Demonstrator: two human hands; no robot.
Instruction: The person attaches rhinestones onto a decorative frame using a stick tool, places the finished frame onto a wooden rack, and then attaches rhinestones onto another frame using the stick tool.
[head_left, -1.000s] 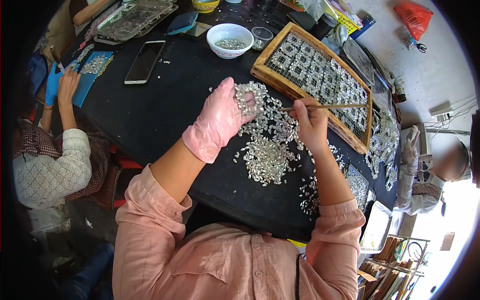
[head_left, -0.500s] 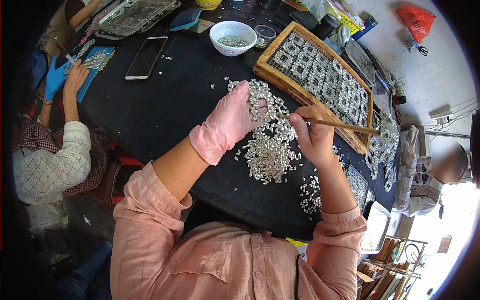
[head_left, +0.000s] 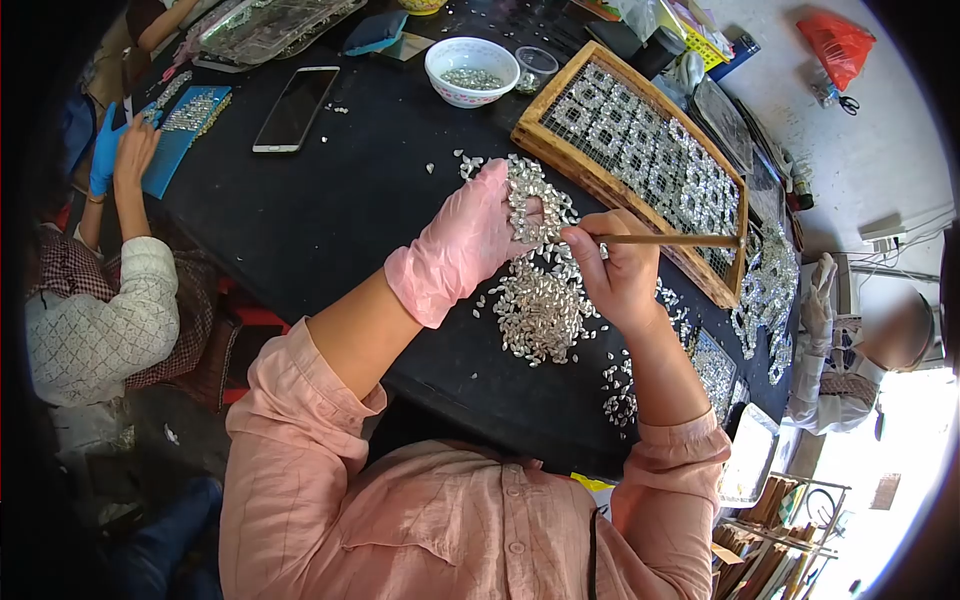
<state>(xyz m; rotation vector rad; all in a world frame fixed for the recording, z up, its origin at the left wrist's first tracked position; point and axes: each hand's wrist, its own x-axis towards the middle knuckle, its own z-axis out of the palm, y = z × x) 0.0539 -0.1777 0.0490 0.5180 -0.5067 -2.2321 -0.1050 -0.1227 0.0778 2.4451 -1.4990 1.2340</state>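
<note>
Your left hand (head_left: 462,235), in a thin pink plastic glove (head_left: 432,278), cradles a ring of glittering silver stones (head_left: 520,192), right by the loose silver heap (head_left: 540,318) on the black surface (head_left: 330,220)! Your bare right hand (head_left: 625,268) pinches a slim brown wooden stick (head_left: 680,240), its tip near the ring, contact unclear.

Table (head_left: 340,220): stone pile (head_left: 540,315) toward near edge. Left hand (head_left: 455,240) over pile's far side, ring piece (head_left: 520,195) in its grasp. Right hand (head_left: 622,268) just right, stick (head_left: 675,240) in grip. Tray (head_left: 555,92) beyond right hand, toward right edge. Bowl (head_left: 470,97) beyond left hand, toward far edge; tub (head_left: 537,66) just right of bowl. Phone (head_left: 297,108) left of bowl; board (head_left: 172,155) at left edge.
</note>
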